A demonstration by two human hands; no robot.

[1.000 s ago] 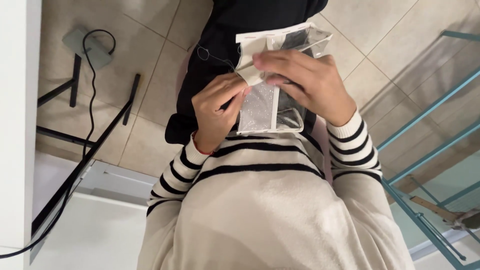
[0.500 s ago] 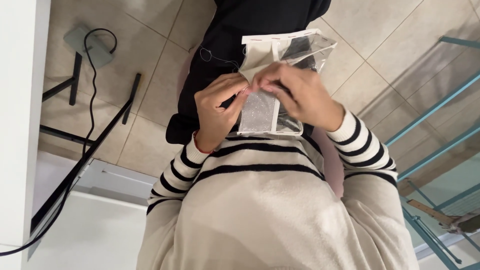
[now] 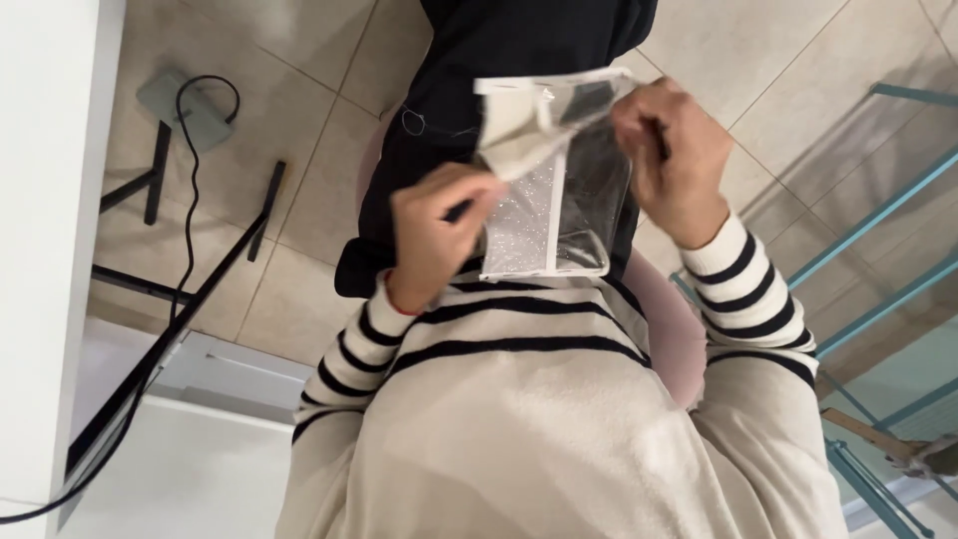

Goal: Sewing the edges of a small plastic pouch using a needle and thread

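Observation:
A clear plastic pouch [image 3: 559, 200] with white trim and a glittery panel hangs in front of my chest. My left hand [image 3: 434, 235] grips its left side near the glittery part. My right hand [image 3: 671, 160] pinches the upper right edge, and the top of the pouch is pulled apart between them. I am seated, wearing a cream sweater with black stripes [image 3: 559, 419] and black trousers [image 3: 479, 80].
A pink seat [image 3: 664, 329] shows under me. Black desk legs [image 3: 180, 289] and a black cable [image 3: 185, 180] run over the tiled floor [image 3: 299, 150] at left, beside a white desk edge [image 3: 40, 250]. A teal metal frame [image 3: 868, 269] stands at right.
My hands, pressed together on the pouch a second ago, have drawn apart, the right one moving up and right, spreading the pouch's top open.

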